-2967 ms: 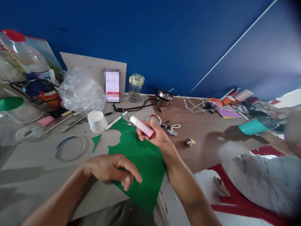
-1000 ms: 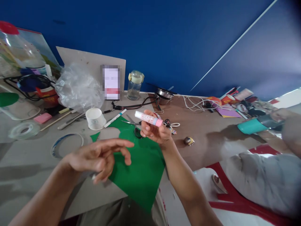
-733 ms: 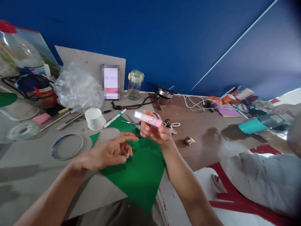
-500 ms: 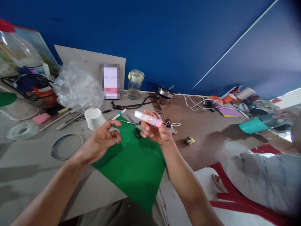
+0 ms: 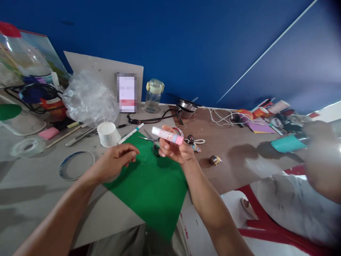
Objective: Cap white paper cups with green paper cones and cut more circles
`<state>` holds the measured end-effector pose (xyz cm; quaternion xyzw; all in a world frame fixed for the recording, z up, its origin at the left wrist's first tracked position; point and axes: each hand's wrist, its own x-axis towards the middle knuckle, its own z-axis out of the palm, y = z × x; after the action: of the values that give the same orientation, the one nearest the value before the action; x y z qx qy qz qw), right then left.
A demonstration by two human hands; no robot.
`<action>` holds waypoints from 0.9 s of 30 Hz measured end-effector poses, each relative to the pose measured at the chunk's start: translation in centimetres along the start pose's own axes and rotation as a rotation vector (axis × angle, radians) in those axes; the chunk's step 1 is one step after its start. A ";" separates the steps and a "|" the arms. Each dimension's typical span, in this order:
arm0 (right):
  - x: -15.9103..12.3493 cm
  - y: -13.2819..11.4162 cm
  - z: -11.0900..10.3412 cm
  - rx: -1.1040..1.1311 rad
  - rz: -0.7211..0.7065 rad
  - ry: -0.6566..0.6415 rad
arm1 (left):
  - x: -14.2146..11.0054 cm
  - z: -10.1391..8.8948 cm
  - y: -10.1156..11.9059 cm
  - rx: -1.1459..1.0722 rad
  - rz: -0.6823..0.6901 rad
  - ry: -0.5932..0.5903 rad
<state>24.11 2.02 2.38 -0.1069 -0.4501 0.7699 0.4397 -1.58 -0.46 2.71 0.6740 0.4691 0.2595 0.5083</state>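
In my right hand (image 5: 178, 151) is a pink and white glue stick (image 5: 168, 136), tilted with its white end pointing left and the pink end at my fingers. My left hand (image 5: 118, 161) hovers to the left of it, thumb pressed against the fingers; whatever is between them, if anything, is hidden. Below both hands lies a sheet of green paper (image 5: 151, 188), partly hanging over the table's front edge. Scissors (image 5: 156, 149) with black handles rest on the paper just left of my right hand. A faint clear round piece (image 5: 145, 154) also lies there.
A white paper cup (image 5: 108, 135), a marker (image 5: 131, 133), a tape ring (image 5: 76, 164) and clear tape (image 5: 28, 147) are at left. Behind stand a phone (image 5: 127, 92) and a glass bottle (image 5: 153, 96). Another person (image 5: 287, 202) sits at right near a turquoise cup (image 5: 289, 143).
My left hand's fingers have drawn together and its back has turned upward. My right hand keeps the glue stick in nearly the same place. The person at right has leaned in.
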 end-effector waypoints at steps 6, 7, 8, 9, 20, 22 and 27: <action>0.0 0.3 0.3 -0.138 0.049 0.029 | 1.0 1.1 -2.3 0.453 0.338 0.178; 0.0 0.5 0.3 -0.176 0.064 0.044 | 1.0 1.2 -2.5 0.530 0.408 0.169; -0.1 0.6 0.4 -0.221 0.081 0.070 | 1.1 1.3 -2.7 0.591 0.456 0.162; -0.1 0.7 0.4 -0.274 0.095 0.111 | 1.1 1.3 -3.0 0.639 0.487 0.156; 0.3 1.0 0.7 -0.981 0.122 0.508 | 1.4 2.0 -3.8 0.798 0.494 0.145; 0.4 0.9 0.5 -0.952 0.093 0.507 | 1.4 2.3 -4.0 0.805 0.484 0.128; 0.2 0.6 0.7 -1.039 0.088 0.427 | 1.6 2.7 -4.5 0.837 0.436 0.137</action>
<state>23.23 1.65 2.40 -0.4815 -0.6662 0.4259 0.3780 -0.28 0.00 -2.60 0.8849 0.4134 0.1926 0.0949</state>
